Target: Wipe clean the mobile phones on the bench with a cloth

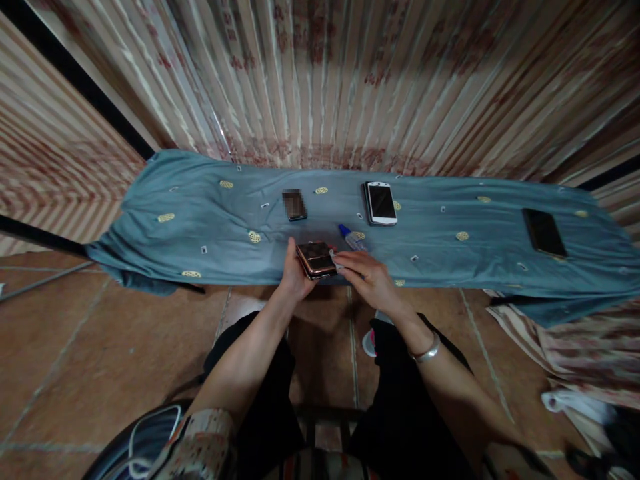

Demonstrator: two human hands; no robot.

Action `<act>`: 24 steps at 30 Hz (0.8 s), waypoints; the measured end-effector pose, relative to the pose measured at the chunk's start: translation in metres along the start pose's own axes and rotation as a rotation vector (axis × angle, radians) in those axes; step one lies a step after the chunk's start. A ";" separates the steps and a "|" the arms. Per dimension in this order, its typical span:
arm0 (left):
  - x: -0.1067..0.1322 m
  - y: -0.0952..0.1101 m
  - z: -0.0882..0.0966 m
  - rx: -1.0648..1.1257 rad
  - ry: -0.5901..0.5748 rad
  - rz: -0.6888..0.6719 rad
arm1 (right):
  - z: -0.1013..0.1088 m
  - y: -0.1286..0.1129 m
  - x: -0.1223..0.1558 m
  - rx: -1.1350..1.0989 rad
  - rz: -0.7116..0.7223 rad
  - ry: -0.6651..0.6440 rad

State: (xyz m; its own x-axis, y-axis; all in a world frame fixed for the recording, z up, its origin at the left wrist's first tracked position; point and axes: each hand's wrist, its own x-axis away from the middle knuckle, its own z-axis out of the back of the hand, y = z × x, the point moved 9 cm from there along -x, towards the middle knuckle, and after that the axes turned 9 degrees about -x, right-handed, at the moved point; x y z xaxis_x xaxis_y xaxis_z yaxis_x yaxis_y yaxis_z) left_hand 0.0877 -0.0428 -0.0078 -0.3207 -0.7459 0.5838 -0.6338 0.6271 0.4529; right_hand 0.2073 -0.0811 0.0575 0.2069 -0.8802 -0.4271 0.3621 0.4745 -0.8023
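One gold-edged phone is clasped in the left hand over the near edge of a blue-covered table, while the right hand pinches a small pale wipe against the phone's right end; a blue-capped bottle lies just beyond, a white phone farther back and right

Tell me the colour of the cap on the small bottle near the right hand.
Blue; the cap shows in the head view.

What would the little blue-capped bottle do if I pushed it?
The blue-capped bottle might roll, since it's lying on its side. The wrinkled cloth could slow it. It's probably light, because it looks small beside the right hand.
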 end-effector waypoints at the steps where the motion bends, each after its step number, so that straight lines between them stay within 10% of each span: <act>1: 0.000 0.002 0.000 0.007 -0.003 -0.006 | -0.003 -0.001 0.000 0.022 0.006 -0.018; 16: 0.001 -0.002 0.004 -0.054 0.005 -0.036 | 0.039 0.077 0.011 -0.480 -0.465 0.513; 20: -0.002 -0.012 0.001 -0.080 0.016 -0.016 | 0.031 0.046 -0.001 -0.199 -0.320 0.435; 24: -0.008 -0.011 0.003 -0.098 0.037 -0.072 | -0.030 0.011 -0.010 0.013 -0.159 0.093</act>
State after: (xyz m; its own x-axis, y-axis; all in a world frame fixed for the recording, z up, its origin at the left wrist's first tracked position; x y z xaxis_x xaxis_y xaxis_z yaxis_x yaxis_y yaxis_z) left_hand 0.0944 -0.0444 -0.0193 -0.2494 -0.7818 0.5715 -0.5814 0.5928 0.5573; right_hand 0.1816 -0.0677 0.0402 0.0617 -0.9410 -0.3328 0.3955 0.3292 -0.8574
